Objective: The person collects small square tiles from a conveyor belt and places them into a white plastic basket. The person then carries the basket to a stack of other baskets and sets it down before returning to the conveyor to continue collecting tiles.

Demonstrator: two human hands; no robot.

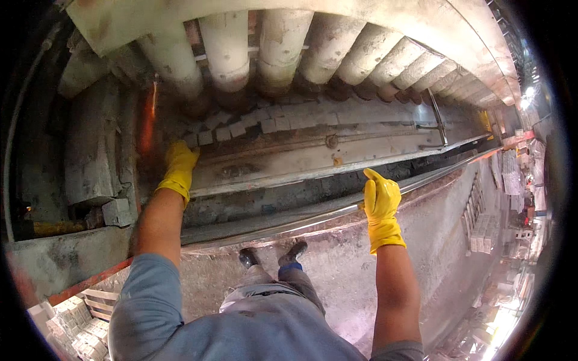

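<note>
Both my hands wear yellow rubber gloves. My left hand (180, 163) reaches over the left end of a long, dusty metal ledge (274, 161), its fingers curled beside a row of small grey-white blocks (238, 129). Whatever lies in those fingers is hidden. My right hand (381, 201) is closed, its thumb side turned up, above the shiny metal rail (415, 185) along the near edge. A small brownish bit shows by its fingers, too little to name. Between ledge and rail runs a dark trough (271, 203).
Thick pale cylinders (224, 51) line the far side under a curved pale beam (385, 12). A thin metal bar (438, 117) stands up from the ledge at right. At left are a heavy grey block (93, 150) and stacked bricks (75, 319); a pallet stack (483, 231) stands right.
</note>
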